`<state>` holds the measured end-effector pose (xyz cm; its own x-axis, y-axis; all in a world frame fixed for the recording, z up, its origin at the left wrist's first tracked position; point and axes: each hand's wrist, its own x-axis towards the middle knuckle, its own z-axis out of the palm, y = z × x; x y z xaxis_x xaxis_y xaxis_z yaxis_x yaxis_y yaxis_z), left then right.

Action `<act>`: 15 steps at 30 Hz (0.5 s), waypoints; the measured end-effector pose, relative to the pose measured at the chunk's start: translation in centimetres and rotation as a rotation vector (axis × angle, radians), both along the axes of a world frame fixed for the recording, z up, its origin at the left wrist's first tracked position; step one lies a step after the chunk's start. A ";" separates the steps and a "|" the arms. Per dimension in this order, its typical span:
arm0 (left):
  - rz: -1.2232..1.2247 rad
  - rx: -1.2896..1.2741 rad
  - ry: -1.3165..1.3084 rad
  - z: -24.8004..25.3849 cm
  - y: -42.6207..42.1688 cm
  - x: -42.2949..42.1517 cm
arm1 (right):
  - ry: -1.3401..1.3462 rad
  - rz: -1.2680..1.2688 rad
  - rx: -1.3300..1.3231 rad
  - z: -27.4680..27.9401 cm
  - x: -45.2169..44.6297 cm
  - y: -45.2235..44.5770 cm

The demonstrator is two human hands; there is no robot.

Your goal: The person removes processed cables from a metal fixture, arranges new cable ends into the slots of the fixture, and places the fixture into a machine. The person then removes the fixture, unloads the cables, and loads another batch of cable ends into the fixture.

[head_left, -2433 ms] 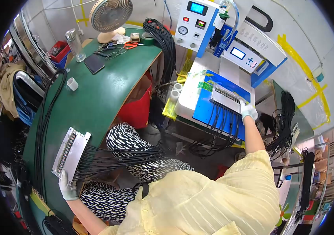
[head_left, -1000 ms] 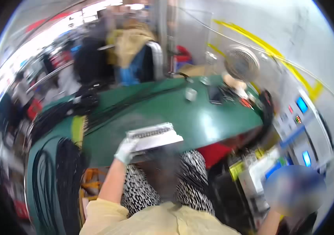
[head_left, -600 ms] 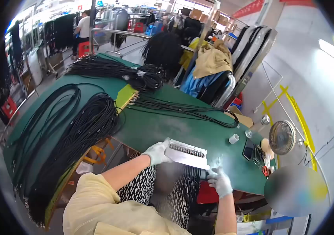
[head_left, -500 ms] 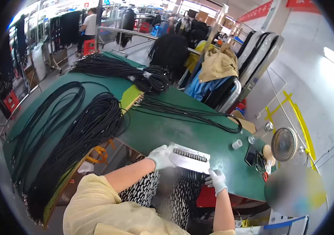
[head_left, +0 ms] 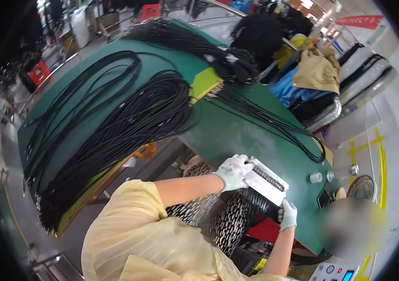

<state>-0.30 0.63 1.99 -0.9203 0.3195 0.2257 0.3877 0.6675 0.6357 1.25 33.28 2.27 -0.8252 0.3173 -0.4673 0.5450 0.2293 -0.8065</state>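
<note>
The metal holder [head_left: 266, 184] lies between the two gloved hands at the table [head_left: 237, 136] edge, its long axis slanting from upper left to lower right. The left hand [head_left: 235, 172] grips its upper-left end; the right hand [head_left: 288, 215], fingers curled, is equally near, at the lower-right corner, though I cannot tell whether it grips.

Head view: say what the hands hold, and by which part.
A pale flat fixture, gripped at opposite ends: the gloved left hand at its upper-left end, the gloved right hand at its lower-right end.
</note>
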 end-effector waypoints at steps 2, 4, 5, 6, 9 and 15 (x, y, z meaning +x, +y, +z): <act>0.019 0.087 -0.004 -0.6 -0.7 0.2 | 0.039 -0.021 -0.037 0.0 0.0 0.1; 0.042 0.187 -0.011 -1.1 -2.0 0.8 | 0.123 -0.119 -0.115 0.6 0.1 -0.3; 0.044 0.285 -0.011 -1.1 -2.7 1.1 | 0.201 -0.151 -0.098 2.1 0.6 -1.4; 0.077 0.296 -0.117 -0.1 -3.3 1.5 | 0.403 -0.064 -0.211 2.9 0.8 -1.0; -0.082 0.849 -0.080 -1.2 -5.0 0.3 | 0.721 0.220 -0.351 10.8 4.1 -9.1; -0.350 1.452 -0.022 4.0 -8.8 1.3 | 0.293 0.720 -0.610 10.6 6.6 -6.9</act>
<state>0.98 -8.13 6.00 -0.8541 0.0337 0.5191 0.3717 -0.6585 0.6544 7.90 26.41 12.82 -0.8359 -0.5330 -0.1308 0.1986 -0.0717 -0.9774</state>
